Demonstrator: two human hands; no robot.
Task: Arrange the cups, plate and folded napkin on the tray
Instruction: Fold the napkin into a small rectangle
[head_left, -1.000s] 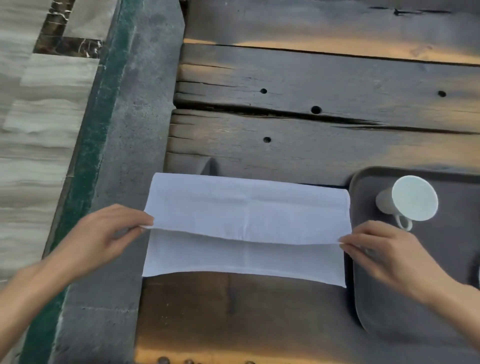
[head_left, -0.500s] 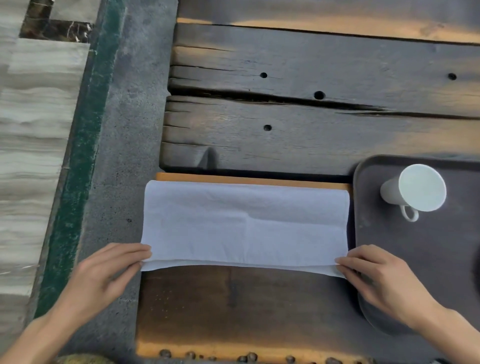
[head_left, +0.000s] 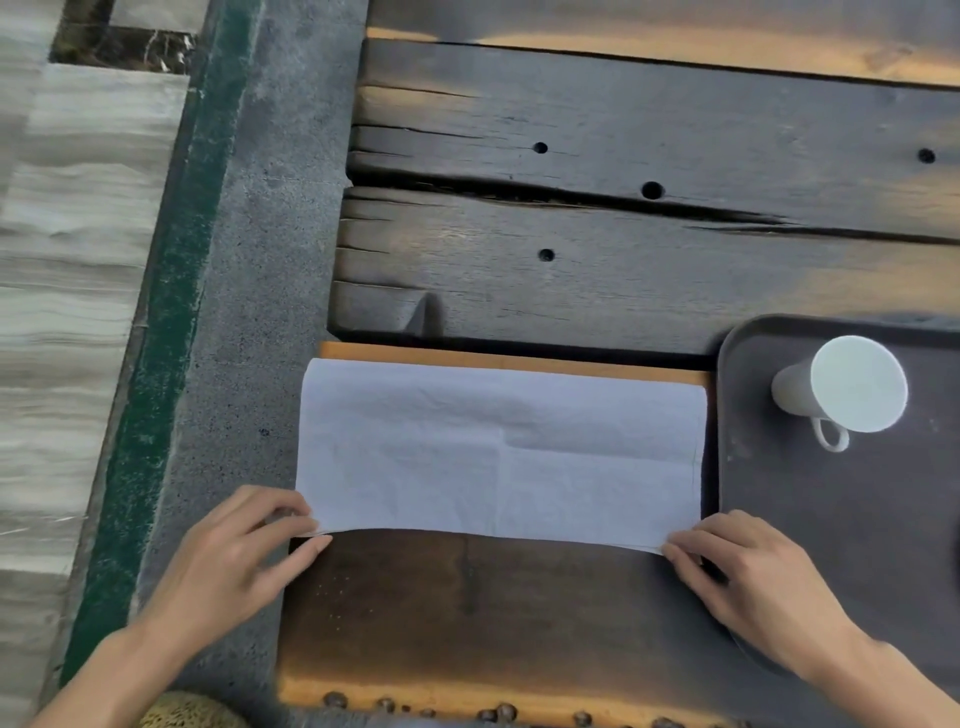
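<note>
A white napkin (head_left: 498, 452) lies folded in half on the dark wooden table, a long rectangle with its open edges toward me. My left hand (head_left: 234, 556) pinches the near left corner and my right hand (head_left: 748, 571) pinches the near right corner, both layers held together. To the right sits a dark grey tray (head_left: 810, 530) with rounded corners. On it lies a white cup (head_left: 847, 387) tipped on its side, handle toward me. No plate is in view.
The wooden table (head_left: 623, 260) has rough planks with cracks and holes. A grey stone ledge (head_left: 244, 312) with a green strip runs along the left, with marble floor beyond. Small round studs (head_left: 498, 712) line the table's near edge.
Both hands have drawn the napkin's far edge toward me and brought it down onto the near edge, turning the partly folded cloth into a flat half fold.
</note>
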